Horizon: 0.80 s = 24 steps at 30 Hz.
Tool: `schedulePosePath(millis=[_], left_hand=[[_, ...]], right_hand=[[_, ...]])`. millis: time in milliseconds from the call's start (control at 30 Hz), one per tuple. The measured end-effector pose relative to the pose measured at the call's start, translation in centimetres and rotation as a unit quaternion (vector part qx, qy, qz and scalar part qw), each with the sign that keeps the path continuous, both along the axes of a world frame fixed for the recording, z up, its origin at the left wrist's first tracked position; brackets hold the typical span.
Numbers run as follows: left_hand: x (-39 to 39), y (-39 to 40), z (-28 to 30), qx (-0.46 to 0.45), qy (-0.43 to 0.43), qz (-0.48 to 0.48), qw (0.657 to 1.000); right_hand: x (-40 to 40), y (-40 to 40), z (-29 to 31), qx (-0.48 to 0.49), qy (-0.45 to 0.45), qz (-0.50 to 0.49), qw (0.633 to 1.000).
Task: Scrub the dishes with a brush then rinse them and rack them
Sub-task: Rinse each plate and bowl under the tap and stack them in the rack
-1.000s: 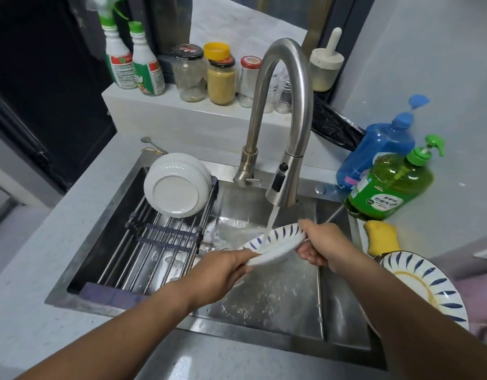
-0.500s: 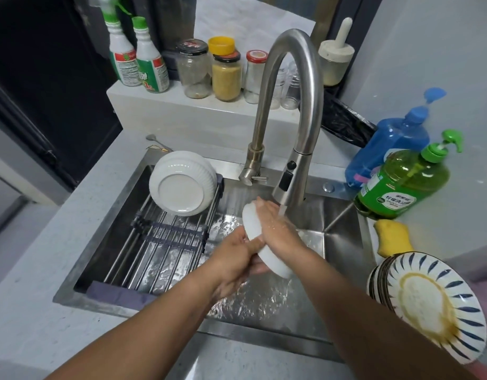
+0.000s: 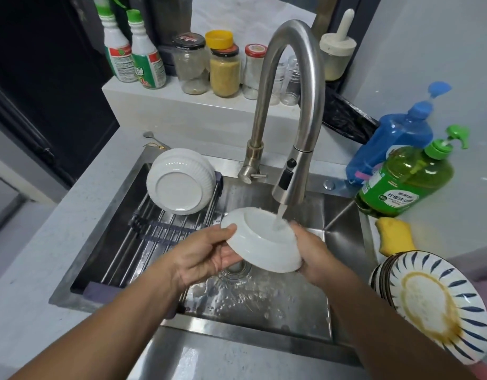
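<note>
A white plate (image 3: 264, 244) is held underside-up over the sink (image 3: 343, 237), w/ water from the faucet (image 3: 289, 185) falling on its base. Its left rim is pinched by the left hand (image 3: 206, 255); right hand (image 3: 313, 253) fingers appear curled on the right edge, partly hidden. A white bowl (image 3: 180, 181) is leaned on the rack (image 3: 143, 237). Patterned plates (image 3: 431, 305) are stacked on the counter (image 3: 20, 272) at right.

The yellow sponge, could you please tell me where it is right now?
In the head view, the yellow sponge lies on the counter right of the sink, between the green dish soap bottle and the stacked blue-patterned plates.
</note>
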State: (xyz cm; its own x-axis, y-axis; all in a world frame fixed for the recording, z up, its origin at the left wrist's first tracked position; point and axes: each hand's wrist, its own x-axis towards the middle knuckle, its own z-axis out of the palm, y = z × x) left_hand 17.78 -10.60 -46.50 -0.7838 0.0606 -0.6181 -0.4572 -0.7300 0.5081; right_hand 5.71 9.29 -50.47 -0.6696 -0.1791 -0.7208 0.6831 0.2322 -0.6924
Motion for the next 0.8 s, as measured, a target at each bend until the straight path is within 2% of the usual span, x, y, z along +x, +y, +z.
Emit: schedulePosePath(millis=[133,233,333,400,467,533,567,633,733,800], left_hand=[[-0.4,-0.6,0.5,-0.002,0.043,-0.038,0.998],[-0.1,3.1,0.7,-0.020,0.085,0.016,0.996],[0.5,7.0,-0.1,-0.063,0.089,0.057,0.992],[0.3,6.7,-0.1,-0.097,0.078,0.050,0.991],[0.2,5.1,0.3,-0.128,0.083,-0.008,0.988],[0.0,4.0,1.0,-0.162,0.099,-0.096,0.977],[-0.1,3.9,1.2,-0.183,0.104,-0.136,0.968],[-0.7,4.0,1.8,-0.221,0.104,-0.183,0.952],[-1.6,4.6,1.8,-0.237,0.091,-0.190,0.948],[-1.9,4.8,1.6,-0.252,0.063,-0.182,0.948]], right_hand=[[-0.4,-0.3,-1.8,-0.043,-0.051,0.005,0.998],[0.5,-1.6,-3.5,-0.074,-0.080,-0.088,0.990],[1.8,-2.7,-4.4,-0.103,-0.084,-0.157,0.979],[1.4,-2.5,-5.0,-0.086,-0.080,-0.157,0.981],[-1.2,-1.6,-7.8,-0.042,-0.069,-0.142,0.987],[-3.8,-1.3,-8.3,-0.007,-0.060,-0.105,0.993],[-4.1,-1.8,-6.2,-0.004,-0.055,-0.068,0.996],[-2.7,-3.6,0.5,0.022,0.014,0.030,0.999],[-0.3,-5.4,4.5,0.157,0.126,0.168,0.965],[1.6,-5.9,4.8,0.167,0.235,0.232,0.929]])
